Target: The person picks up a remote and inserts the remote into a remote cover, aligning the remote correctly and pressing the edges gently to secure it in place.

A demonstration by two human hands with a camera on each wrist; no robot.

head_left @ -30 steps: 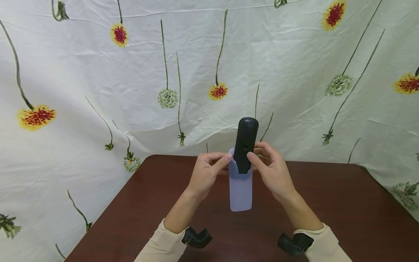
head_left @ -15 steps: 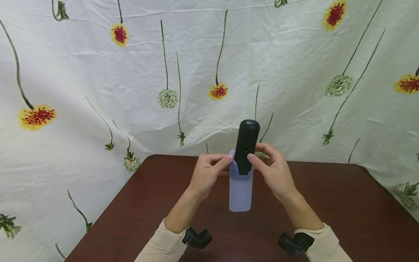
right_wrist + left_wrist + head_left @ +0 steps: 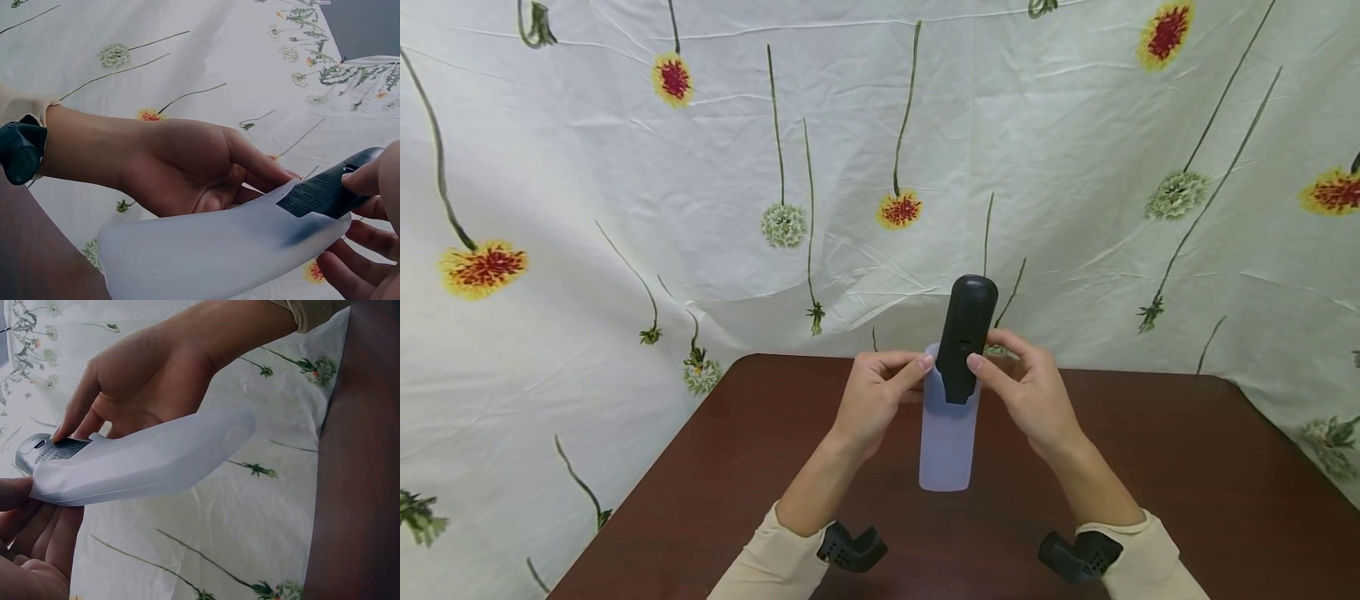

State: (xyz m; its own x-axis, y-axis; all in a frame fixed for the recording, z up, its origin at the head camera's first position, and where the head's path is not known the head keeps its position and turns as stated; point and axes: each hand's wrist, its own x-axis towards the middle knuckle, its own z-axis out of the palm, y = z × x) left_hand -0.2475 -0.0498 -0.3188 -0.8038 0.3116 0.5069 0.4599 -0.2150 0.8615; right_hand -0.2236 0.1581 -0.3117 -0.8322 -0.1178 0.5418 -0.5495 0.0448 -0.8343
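In the head view, a black remote control (image 3: 967, 321) stands tilted above the table, its top leaning right. Its lower part sits inside the mouth of a translucent whitish sleeve (image 3: 946, 450), which looks like a soft remote cover. My left hand (image 3: 871, 396) pinches the cover's rim at the left, between thumb and fingers. My right hand (image 3: 1030, 396) pinches the remote's right edge, thumb on the face toward me and fingers behind. Small print shows on the remote (image 3: 319, 195) in the right wrist view. The cover's lower length (image 3: 156, 459) hangs unfilled.
A dark reddish-brown table (image 3: 820, 500) lies below the hands. Behind it hangs a white cloth (image 3: 865, 125) printed with flowers. Black wrist devices (image 3: 852, 547) sit on both sleeves' cuffs.
The remote and cover have tilted a little: the remote's top has shifted right and slightly down, the cover's bottom end left and down. Both hands keep their holds, almost still.
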